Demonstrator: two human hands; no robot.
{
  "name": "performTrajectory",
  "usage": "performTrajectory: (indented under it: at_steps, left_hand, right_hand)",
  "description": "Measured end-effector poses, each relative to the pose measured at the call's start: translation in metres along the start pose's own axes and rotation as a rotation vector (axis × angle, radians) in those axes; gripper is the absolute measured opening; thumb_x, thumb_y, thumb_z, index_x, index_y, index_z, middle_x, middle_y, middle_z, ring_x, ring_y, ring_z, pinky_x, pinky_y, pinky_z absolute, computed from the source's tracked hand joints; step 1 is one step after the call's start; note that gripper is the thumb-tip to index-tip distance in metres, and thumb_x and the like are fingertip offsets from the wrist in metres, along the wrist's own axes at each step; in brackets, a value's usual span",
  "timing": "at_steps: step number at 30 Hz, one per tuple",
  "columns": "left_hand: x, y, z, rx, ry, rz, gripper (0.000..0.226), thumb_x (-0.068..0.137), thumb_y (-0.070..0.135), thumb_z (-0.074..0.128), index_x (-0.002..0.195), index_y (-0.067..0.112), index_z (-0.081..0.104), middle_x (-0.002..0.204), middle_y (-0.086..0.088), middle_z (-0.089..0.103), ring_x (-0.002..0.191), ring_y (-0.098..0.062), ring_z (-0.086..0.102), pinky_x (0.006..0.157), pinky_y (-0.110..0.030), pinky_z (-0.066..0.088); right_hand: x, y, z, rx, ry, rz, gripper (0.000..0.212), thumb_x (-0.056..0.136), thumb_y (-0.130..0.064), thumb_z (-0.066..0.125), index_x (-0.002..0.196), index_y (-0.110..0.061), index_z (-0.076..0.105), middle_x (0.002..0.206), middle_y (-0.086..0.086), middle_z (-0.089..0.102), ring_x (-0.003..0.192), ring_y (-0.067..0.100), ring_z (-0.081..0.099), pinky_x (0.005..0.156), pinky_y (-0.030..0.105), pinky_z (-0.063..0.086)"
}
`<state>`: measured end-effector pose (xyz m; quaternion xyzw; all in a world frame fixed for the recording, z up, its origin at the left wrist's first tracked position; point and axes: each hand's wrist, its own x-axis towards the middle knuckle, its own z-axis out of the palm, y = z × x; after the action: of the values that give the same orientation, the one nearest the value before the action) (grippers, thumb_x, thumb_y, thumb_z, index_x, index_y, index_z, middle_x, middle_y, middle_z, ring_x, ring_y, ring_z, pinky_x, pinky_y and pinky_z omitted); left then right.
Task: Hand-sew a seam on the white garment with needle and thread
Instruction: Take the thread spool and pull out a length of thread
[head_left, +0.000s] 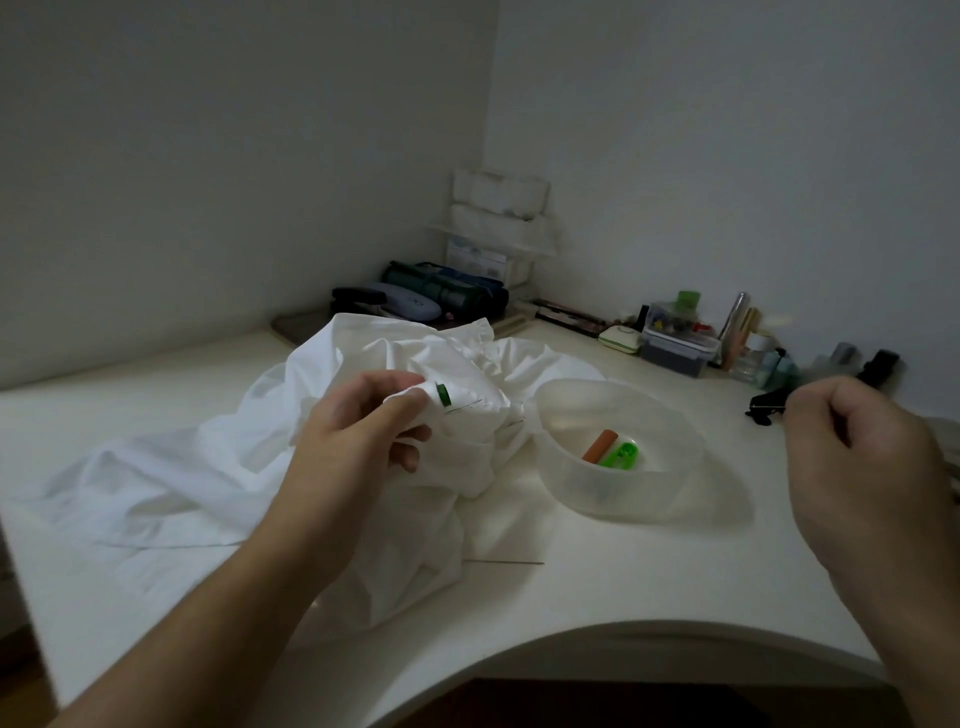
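White garment (332, 457) lay bunched on the desk (623, 587), left of a translucent tub (618, 447). Left hand (358, 431) pinched a fold; right hand (862, 457), curled, seemingly drew thread taut beyond the tub. Next judged: re-entering the needle beside that fold.

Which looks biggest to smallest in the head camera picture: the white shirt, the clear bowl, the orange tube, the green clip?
1. White garment
2. Clear bowl
3. Orange tube and green clip inside the bowl look about alike, so I won't rank them.
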<state>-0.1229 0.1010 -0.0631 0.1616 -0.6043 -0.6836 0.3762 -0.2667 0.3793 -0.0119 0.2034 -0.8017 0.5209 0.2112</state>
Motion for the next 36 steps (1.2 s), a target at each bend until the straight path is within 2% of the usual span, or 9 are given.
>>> performTrajectory:
  at_steps: [6, 11, 18, 24, 26, 29, 32, 36]
  left_hand:
    - [0.002, 0.002, -0.003, -0.042, -0.035, -0.019, 0.020, 0.102, 0.016, 0.064, 0.108, 0.021, 0.082, 0.090, -0.009, 0.073, 0.081, -0.027, 0.060, 0.079, -0.041, 0.051]
    - [0.005, -0.002, -0.004, -0.093, -0.037, -0.038, 0.019, 0.102, 0.016, 0.065, 0.108, 0.018, 0.082, 0.088, -0.013, 0.070, 0.080, -0.027, 0.058, 0.082, -0.039, 0.051]
    - [0.007, -0.005, -0.001, -0.130, -0.046, -0.013, 0.018, 0.102, 0.016, 0.065, 0.109, 0.015, 0.082, 0.093, -0.009, 0.071, 0.082, -0.021, 0.063, 0.079, -0.032, 0.053]
    - [0.007, -0.006, -0.002, -0.084, -0.074, 0.028, 0.021, 0.091, 0.025, 0.077, 0.112, 0.023, 0.081, 0.091, -0.007, 0.070, 0.081, -0.022, 0.062, 0.088, -0.037, 0.054]
    - [0.005, -0.005, -0.002, -0.065, -0.075, 0.034, 0.028, 0.086, 0.027, 0.081, 0.113, 0.023, 0.080, 0.094, -0.008, 0.071, 0.081, -0.022, 0.063, 0.089, -0.038, 0.056]
    - [0.006, -0.005, -0.001, -0.055, -0.039, 0.028, 0.024, 0.088, 0.023, 0.082, 0.112, 0.023, 0.079, 0.097, -0.005, 0.075, 0.083, -0.020, 0.067, 0.091, -0.039, 0.058]
    - [0.013, -0.002, 0.000, -0.024, -0.021, 0.012, 0.023, 0.093, 0.021, 0.081, 0.115, 0.018, 0.077, 0.101, -0.006, 0.076, 0.085, -0.017, 0.071, 0.092, -0.037, 0.059]
    - [0.020, 0.004, 0.002, -0.050, -0.021, -0.016, 0.027, 0.093, 0.017, 0.081, 0.117, 0.007, 0.073, 0.105, -0.012, 0.074, 0.089, -0.017, 0.072, 0.085, -0.030, 0.059]
  right_hand:
    - [-0.003, 0.002, 0.005, 0.068, -0.108, 0.013, 0.038, 0.105, -0.024, 0.050, 0.074, -0.004, 0.050, 0.062, 0.015, 0.036, 0.055, 0.019, 0.035, 0.057, 0.035, 0.031]
    - [0.007, 0.007, 0.000, 0.339, -0.255, 0.128, 0.031, 0.106, -0.011, 0.055, 0.077, 0.001, 0.057, 0.063, 0.006, 0.044, 0.069, 0.029, 0.040, 0.068, 0.049, 0.035]
    - [0.011, 0.012, -0.007, 0.518, -0.322, 0.170, 0.025, 0.105, -0.002, 0.050, 0.083, -0.001, 0.062, 0.072, 0.006, 0.051, 0.073, 0.026, 0.046, 0.073, 0.042, 0.041]
    - [0.010, 0.002, 0.003, 0.563, -0.324, 0.161, 0.027, 0.104, -0.004, 0.054, 0.080, -0.006, 0.065, 0.068, 0.005, 0.052, 0.073, 0.026, 0.046, 0.075, 0.043, 0.041]
    - [0.013, -0.003, 0.008, 0.531, -0.313, 0.133, 0.031, 0.104, -0.006, 0.056, 0.075, -0.012, 0.067, 0.066, 0.005, 0.052, 0.073, 0.027, 0.046, 0.076, 0.045, 0.042]
    - [0.025, -0.009, 0.021, 0.441, -0.267, 0.088, 0.033, 0.103, -0.012, 0.058, 0.070, -0.013, 0.062, 0.064, 0.007, 0.052, 0.069, 0.024, 0.047, 0.075, 0.044, 0.043]
    - [0.040, -0.019, 0.033, 0.372, -0.220, 0.058, 0.034, 0.101, -0.016, 0.061, 0.068, -0.013, 0.057, 0.063, 0.008, 0.050, 0.063, 0.020, 0.045, 0.071, 0.036, 0.043]
    - [0.056, -0.021, 0.040, 0.385, -0.260, 0.104, 0.027, 0.102, -0.015, 0.062, 0.075, -0.011, 0.064, 0.066, 0.007, 0.055, 0.062, 0.018, 0.049, 0.063, 0.032, 0.044]
